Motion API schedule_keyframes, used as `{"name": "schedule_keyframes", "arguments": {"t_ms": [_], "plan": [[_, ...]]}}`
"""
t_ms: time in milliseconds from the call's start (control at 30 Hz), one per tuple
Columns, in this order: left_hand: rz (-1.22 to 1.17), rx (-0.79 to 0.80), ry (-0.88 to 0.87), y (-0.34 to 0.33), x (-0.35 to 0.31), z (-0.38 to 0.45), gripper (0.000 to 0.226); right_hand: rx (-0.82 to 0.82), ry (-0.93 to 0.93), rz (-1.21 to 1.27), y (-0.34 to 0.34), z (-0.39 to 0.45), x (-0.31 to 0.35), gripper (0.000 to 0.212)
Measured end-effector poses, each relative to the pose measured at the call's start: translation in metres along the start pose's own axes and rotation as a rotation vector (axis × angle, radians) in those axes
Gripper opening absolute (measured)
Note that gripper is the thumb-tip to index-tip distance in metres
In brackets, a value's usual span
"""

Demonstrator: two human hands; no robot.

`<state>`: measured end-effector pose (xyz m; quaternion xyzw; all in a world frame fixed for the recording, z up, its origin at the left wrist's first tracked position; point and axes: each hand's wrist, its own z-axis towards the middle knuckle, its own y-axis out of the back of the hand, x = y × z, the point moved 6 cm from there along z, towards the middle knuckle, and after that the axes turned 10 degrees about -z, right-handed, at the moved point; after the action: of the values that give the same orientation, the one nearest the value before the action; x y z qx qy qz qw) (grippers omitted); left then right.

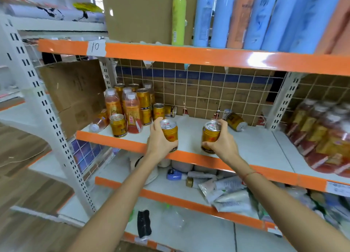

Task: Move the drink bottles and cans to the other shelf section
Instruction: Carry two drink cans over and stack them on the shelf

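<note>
My left hand (pixel 158 141) grips an upright gold can (pixel 169 131) over the front of the white middle shelf (pixel 251 145). My right hand (pixel 220 140) holds a second upright gold can (pixel 210 135) a little to the right. At the shelf's left end stands a cluster of gold cans (pixel 144 98) and orange drink bottles (pixel 132 113), with one bottle (pixel 98 123) lying on its side. One gold can (pixel 235 122) lies tipped over near the back mesh, and another (pixel 170 111) lies on its side behind the cluster.
A wire mesh panel (pixel 208 92) backs the shelf. Wrapped packs of bottles (pixel 325 138) fill the right section. Tall blue and orange bottles (pixel 265 16) and a cardboard box (pixel 140 13) stand on the shelf above. Pouches and tubes (pixel 227 193) clutter the lower shelf.
</note>
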<state>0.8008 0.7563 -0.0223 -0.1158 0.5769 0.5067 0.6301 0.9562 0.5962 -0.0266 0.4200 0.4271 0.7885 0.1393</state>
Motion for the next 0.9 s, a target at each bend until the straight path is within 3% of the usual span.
{"name": "schedule_keyframes", "arguments": {"t_ms": [433, 600, 900], "plan": [[0.019, 0.35, -0.144, -0.146, -0.095, -0.06, 0.079, -0.097, -0.209, -0.147, 0.111, -0.077, -0.12, 0.071], [-0.02, 0.428, -0.211, -0.229, -0.155, -0.097, 0.079, -0.122, -0.251, -0.215, 0.176, -0.108, -0.191, 0.084], [-0.098, 0.527, -0.282, -0.363, -0.264, -0.169, 0.081, -0.17, -0.361, -0.338, 0.294, -0.158, -0.322, 0.08]]}}
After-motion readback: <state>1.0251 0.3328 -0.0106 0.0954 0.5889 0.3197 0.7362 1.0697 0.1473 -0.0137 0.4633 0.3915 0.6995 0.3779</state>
